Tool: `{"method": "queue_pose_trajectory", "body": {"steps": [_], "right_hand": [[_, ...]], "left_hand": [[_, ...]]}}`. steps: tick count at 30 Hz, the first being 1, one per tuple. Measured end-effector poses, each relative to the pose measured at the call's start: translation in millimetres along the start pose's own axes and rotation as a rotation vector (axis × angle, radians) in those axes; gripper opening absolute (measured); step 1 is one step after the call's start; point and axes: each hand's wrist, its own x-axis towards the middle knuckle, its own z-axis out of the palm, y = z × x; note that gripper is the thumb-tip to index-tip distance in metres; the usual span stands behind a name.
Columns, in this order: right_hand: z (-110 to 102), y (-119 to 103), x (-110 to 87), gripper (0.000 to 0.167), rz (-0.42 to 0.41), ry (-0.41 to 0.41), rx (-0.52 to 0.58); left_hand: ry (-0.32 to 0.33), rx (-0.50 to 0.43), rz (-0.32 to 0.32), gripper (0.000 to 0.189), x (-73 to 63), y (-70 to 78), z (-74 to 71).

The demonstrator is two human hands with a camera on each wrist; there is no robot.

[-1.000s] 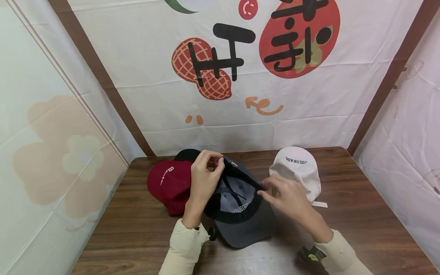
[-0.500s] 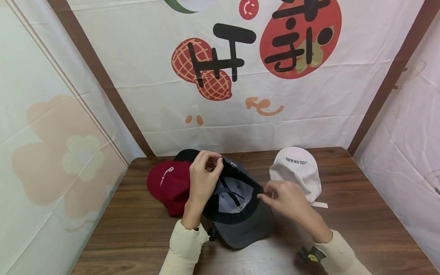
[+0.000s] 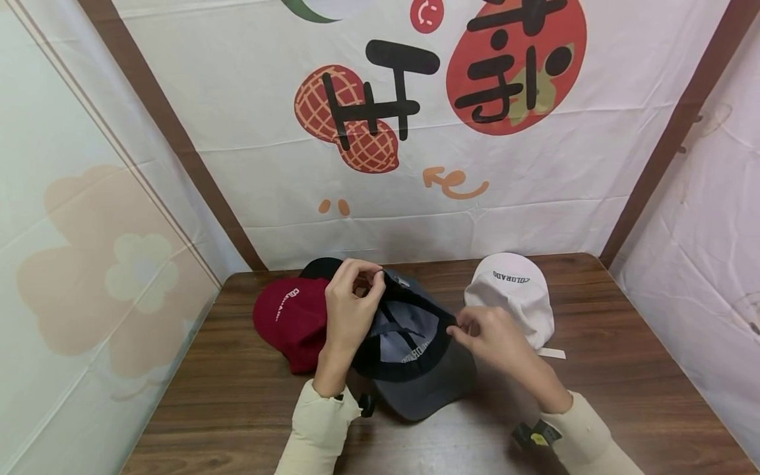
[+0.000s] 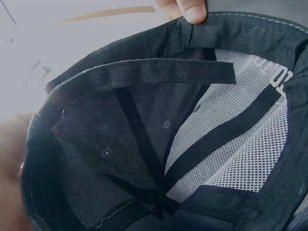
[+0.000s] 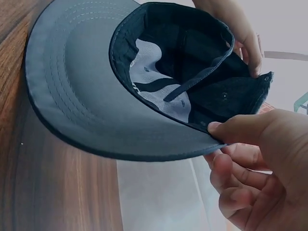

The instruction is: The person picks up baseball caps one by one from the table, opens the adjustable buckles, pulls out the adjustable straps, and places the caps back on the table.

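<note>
A dark grey baseball cap [image 3: 424,396] is held with its inside facing up and its brim toward the person. My left hand [image 3: 351,310] pinches the cap's back rim between thumb and fingers. On the opposite side, near where the brim begins, the thumb and fingertips of my right hand [image 3: 497,338] pinch the sweatband edge. Inside the crown, the left wrist view shows white mesh [image 4: 240,149] and a loose dark strap [image 4: 159,72] lying across the opening. In the right wrist view the brim [image 5: 82,96] hangs over the wooden table.
A dark red cap [image 3: 291,323] lies left of my left hand, with a black brim [image 3: 322,267] showing behind it. A white cap [image 3: 510,293] with a white strap [image 3: 552,353] rests at the back right of the wooden table [image 3: 623,369]. A printed cloth [image 3: 237,132] hangs behind.
The grey cap's brim has risen slightly away from the person, and my right fingertips have shifted a little up with it. My left hand keeps its pinch almost unmoved.
</note>
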Motion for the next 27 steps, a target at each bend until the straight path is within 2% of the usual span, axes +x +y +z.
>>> {"method": "queue_pose_trajectory", "body": {"steps": [6, 14, 22, 27], "right_hand": [[-1.7, 0.6, 4.5, 0.012, 0.012, 0.04, 0.021], [-3.7, 2.1, 8.7, 0.011, -0.011, 0.103, 0.019], [-2.5, 6.0, 14.9, 0.016, -0.106, 0.225, -0.021], [-1.3, 9.3, 18.8, 0.016, -0.115, 0.269, -0.051]], "left_hand": [[-0.001, 0.001, -0.001, 0.023, 1.5, 3.1, -0.5], [0.014, -0.022, 0.011, 0.004, 3.6, 9.6, -1.1], [0.027, -0.043, 0.047, 0.006, 4.6, 16.0, -1.1], [0.026, -0.049, 0.062, 0.006, 4.7, 19.3, -1.5]]}}
